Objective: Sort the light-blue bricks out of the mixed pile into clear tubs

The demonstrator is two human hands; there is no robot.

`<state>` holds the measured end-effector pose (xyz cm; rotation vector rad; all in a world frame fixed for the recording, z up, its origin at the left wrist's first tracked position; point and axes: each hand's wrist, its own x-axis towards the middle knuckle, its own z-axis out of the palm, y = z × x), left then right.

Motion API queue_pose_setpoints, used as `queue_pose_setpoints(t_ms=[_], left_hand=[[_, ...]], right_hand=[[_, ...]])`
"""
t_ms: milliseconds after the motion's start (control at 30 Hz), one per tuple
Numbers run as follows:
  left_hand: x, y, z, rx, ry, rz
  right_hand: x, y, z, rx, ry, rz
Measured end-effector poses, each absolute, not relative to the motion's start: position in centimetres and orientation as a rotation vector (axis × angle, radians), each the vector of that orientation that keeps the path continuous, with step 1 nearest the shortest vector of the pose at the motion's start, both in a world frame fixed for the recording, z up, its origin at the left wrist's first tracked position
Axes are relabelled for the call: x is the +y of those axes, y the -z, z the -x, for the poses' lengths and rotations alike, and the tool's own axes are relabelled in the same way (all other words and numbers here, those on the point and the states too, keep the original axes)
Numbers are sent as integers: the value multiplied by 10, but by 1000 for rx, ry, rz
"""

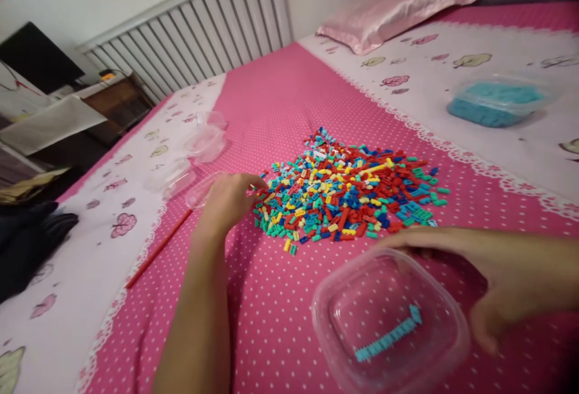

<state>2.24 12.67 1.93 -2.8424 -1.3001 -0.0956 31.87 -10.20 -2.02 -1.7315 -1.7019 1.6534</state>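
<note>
A loose pile of small multicoloured building bricks (335, 192) lies on the pink dotted bedspread. At its left edge is my left hand (230, 201), with bent fingers apart and nothing visible between them. My right hand (488, 267) curves around the far right side of a clear plastic container (325, 321), thumb and fingers spread beside its rim. Whether the fingers press on the rim I cannot tell. Inside the container lies a light blue strip of joined bricks (389, 336), with a short bend at its right end.
A second clear container filled with light blue bricks (493, 104) stands at the right. Several clear empty-looking containers and lids (203, 140) lie left of the pile, near a thin red stick (158, 249). A pink pillow (398, 11) is at the back.
</note>
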Motion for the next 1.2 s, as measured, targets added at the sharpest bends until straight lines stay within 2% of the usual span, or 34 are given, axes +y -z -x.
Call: queue_pose_setpoints(t_ms=[233,400,667,833,1200], left_hand=[[144,7,-31,-1385,368,2718],[155,21,-35,-1356,327,2787],[152,21,-46,-1310,408,2760],[148,27,-60,-1218,341,2815],[152,23,-53,-1526,394,2640]], right_hand=[[-101,23,-314,-1887,-1556,1713],[-101,24,-316,-1991,-1425,1632],[-101,12,-313,-2047,-1422,1651],[-99,7,-311,-2092,-1417,1649],[-99,8,-310,-2092,-1420,1649]])
